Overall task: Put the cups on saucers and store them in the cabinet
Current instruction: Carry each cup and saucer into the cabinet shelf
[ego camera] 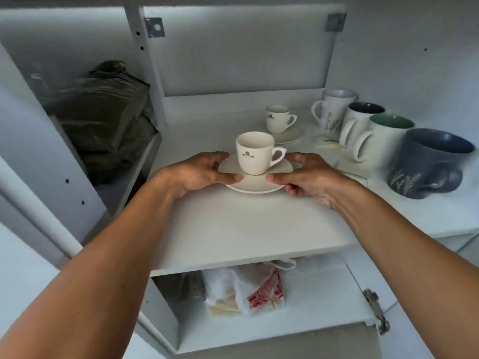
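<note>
Inside the white cabinet (233,53), on the smooth matte shelf (246,229): a glossy cream cup (255,152), empty, upright on its round saucer (255,183), handle to the right, dark crest in front. Gripped at the saucer's left rim by the left hand (199,172) and at the right rim by the right hand (308,177), thumbs on top. Behind, a second cup (278,119) on a second saucer (290,138). Along the right, a row of mugs (383,141), the nearest grey-blue with a plant print. Below, a lower shelf (311,314) with a crumpled plastic bag (248,291). In the left compartment, a dark wrapped bundle (103,115).
</note>
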`<act>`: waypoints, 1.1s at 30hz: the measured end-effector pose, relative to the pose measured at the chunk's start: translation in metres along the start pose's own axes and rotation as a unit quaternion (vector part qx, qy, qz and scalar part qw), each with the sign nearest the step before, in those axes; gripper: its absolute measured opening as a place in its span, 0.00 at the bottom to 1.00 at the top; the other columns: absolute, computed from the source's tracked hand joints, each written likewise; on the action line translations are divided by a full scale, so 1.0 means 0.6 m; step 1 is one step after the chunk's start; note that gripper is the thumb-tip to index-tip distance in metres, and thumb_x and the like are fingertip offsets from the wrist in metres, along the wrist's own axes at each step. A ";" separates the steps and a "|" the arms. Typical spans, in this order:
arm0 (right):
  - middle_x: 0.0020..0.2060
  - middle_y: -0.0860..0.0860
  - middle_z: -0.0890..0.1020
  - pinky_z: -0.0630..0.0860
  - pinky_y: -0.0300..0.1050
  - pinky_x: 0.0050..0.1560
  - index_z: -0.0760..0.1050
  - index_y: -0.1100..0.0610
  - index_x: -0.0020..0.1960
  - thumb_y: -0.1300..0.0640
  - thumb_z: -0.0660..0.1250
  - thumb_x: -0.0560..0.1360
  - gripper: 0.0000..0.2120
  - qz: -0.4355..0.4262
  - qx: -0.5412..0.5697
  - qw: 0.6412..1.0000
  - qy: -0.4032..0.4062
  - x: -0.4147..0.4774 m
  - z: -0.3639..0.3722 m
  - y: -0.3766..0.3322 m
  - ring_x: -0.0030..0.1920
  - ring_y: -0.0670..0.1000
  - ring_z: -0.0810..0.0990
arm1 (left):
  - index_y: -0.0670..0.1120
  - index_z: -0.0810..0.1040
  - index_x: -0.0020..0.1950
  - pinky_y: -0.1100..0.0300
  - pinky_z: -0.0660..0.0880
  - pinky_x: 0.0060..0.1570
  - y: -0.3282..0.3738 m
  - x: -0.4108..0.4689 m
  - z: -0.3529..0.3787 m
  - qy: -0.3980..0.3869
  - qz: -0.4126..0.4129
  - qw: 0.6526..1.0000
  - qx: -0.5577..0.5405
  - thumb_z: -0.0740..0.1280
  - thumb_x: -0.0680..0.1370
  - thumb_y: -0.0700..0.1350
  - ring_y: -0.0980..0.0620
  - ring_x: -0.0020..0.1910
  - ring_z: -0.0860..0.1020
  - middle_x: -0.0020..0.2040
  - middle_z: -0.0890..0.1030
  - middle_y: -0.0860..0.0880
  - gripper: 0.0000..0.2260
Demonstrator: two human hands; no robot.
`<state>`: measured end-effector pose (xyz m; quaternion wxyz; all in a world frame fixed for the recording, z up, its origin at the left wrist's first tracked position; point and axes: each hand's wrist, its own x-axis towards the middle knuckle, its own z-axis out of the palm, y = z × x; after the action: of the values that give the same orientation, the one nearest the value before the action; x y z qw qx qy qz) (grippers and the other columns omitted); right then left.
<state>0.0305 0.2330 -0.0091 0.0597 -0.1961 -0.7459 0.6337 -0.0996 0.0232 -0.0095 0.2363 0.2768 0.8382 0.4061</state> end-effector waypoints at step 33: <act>0.28 0.49 0.74 0.69 0.35 0.23 0.61 0.57 0.78 0.56 0.82 0.65 0.47 -0.043 -0.184 0.979 -0.071 0.321 0.101 -0.073 0.26 0.45 0.70 | 0.46 0.68 0.76 0.60 0.65 0.71 -0.088 0.194 -0.138 0.205 -0.054 0.976 0.056 0.78 0.68 0.58 0.51 0.72 0.70 0.75 0.71 0.48 0.41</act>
<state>-0.1756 0.2427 -0.0089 -0.0035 -0.1263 -0.8599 0.4946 -0.2510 0.0266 -0.0258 0.0652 0.1543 0.9040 0.3934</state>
